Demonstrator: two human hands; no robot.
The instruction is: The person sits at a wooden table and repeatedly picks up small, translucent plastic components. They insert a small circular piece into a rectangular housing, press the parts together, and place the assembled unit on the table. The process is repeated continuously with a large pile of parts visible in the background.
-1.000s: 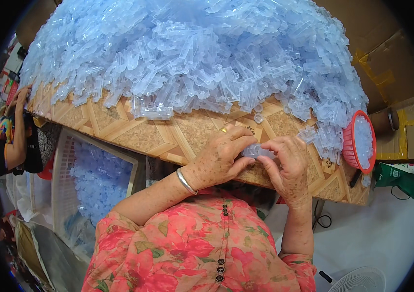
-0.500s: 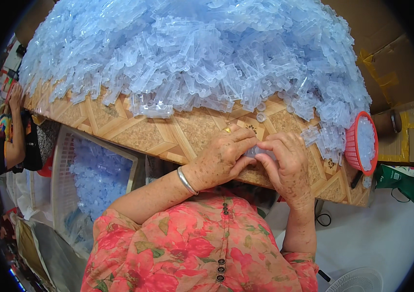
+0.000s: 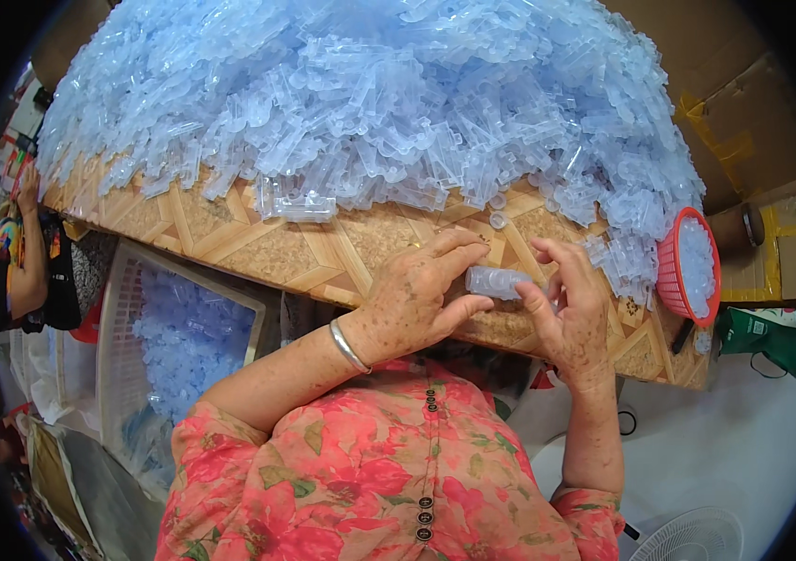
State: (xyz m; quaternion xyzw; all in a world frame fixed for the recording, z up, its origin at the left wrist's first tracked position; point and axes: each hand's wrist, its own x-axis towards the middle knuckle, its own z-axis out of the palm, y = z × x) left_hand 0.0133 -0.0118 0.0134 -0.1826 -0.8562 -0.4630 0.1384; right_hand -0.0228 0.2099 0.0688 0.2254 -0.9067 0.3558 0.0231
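My left hand [image 3: 421, 290] and right hand [image 3: 577, 323] are both loosely open, thumbs and fingers parted, on either side of a clear plastic piece [image 3: 496, 281] near the table's close edge. My right thumb is at its right end (whether it presses there, I can't tell), and neither hand is closed round it. With a hand at each end, I judge, the piece is easily steadied or turned. Just beyond, small clear discs [image 3: 497, 221] lie on the patterned table [image 3: 276, 248]. The pale heap of plastic parts [image 3: 370, 103] spreads over the far side, which probably leaves my hands room. To my right, a red basket [image 3: 667, 273] with pale contents stands near the table's end, presumably for easy reach. Lower left, a pale crate [image 3: 120, 374] holds bluish bits [image 3: 178, 346], apparently set close beside me for handiness.
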